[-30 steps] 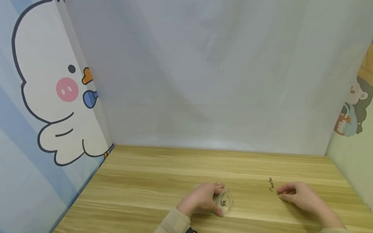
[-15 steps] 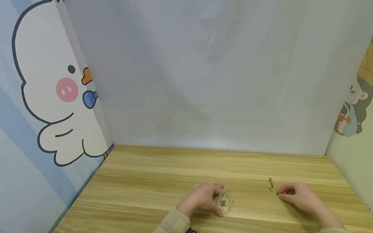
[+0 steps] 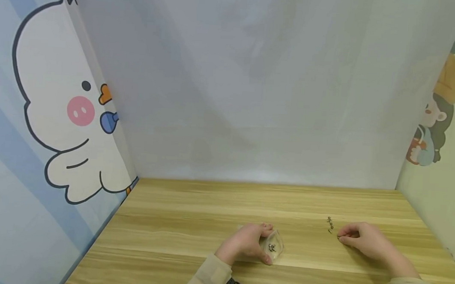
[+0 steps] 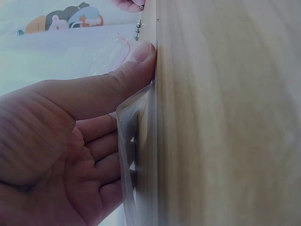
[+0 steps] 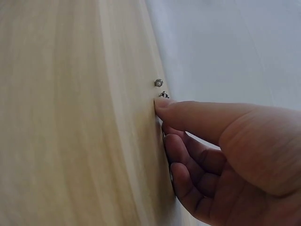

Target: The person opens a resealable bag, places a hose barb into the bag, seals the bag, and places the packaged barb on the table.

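My left hand point(image 3: 245, 241) holds a clear zip bag point(image 3: 278, 242) on the wooden table, thumb at the near side of its mouth and fingers at the far side. The mouth gapes toward the right, and a few small metal screws point(image 3: 271, 247) lie inside. To the right, the right hand point(image 3: 367, 241) rests low at the tabletop, thumb and forefinger pinching a small metal screw point(image 4: 142, 7), mostly hidden by the fingertips. Just left of those fingertips, several loose screws point(image 3: 330, 231) lie in a short line. One screw point(image 5: 159, 83) shows beyond the thumb in the right wrist view.
The wood-grain table point(image 3: 177, 225) runs back to a pale grey curtain point(image 3: 253, 96). Printed cartoon panels stand at the left point(image 3: 52, 90) and right point(image 3: 438, 178) edges. Dark camera straps sit on both wrists.
Both hands stay almost still. The right fingertips have closed slightly further over the screw, which shows less than a second ago. The head view has shifted a touch.
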Demonstrator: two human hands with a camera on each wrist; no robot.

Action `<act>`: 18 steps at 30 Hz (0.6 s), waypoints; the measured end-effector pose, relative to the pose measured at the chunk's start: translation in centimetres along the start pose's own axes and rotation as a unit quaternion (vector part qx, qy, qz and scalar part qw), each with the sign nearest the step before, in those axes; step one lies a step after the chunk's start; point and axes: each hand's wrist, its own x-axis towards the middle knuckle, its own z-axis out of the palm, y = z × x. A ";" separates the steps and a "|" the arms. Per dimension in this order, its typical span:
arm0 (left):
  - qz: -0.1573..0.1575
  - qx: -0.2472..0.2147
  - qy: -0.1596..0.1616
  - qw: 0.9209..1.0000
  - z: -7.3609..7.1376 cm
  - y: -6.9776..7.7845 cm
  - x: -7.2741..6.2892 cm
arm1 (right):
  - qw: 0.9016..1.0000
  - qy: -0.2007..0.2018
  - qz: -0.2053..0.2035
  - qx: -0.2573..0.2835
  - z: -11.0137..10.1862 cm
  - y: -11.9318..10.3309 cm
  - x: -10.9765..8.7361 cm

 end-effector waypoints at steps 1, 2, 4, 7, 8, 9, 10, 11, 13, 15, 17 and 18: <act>-0.001 -0.001 0.000 1.000 0.0 0.0 0.0 | 1.000 0.000 0.000 0.000 0.0 0.0 0.0; -0.001 -0.001 0.000 1.000 0.0 0.0 0.0 | 1.000 -0.001 -0.001 0.000 0.0 0.0 0.0; -0.002 -0.001 0.000 1.000 0.0 0.0 0.0 | 1.000 -0.001 -0.003 0.000 0.0 0.0 -0.1; -0.002 -0.001 0.001 1.000 0.0 0.0 0.0 | 1.000 0.000 -0.007 0.001 0.0 0.0 -0.1; -0.002 -0.001 0.001 1.000 0.0 0.0 0.0 | 1.000 0.000 -0.008 0.001 0.0 0.0 -0.1; -0.002 0.000 0.001 1.000 0.0 0.0 0.0 | 1.000 0.000 -0.009 0.000 0.0 0.0 -0.1; -0.002 0.001 0.001 1.000 0.0 0.0 0.0 | 1.000 0.000 -0.010 -0.001 0.0 0.1 -0.1; -0.002 0.002 0.001 1.000 0.0 0.0 0.0 | 1.000 0.000 -0.011 -0.002 0.0 0.1 -0.1; -0.001 0.003 0.001 1.000 0.0 0.0 0.0 | 1.000 0.001 -0.014 -0.004 0.1 0.2 0.0; -0.001 0.002 0.001 1.000 0.0 0.0 0.0 | 1.000 0.000 -0.015 -0.004 0.1 0.2 0.0; -0.002 0.000 0.002 1.000 0.0 0.0 0.0 | 1.000 -0.001 -0.017 -0.005 0.2 0.2 0.0; -0.003 -0.001 0.002 1.000 0.0 0.0 0.0 | 1.000 0.000 -0.019 -0.006 0.2 0.2 0.0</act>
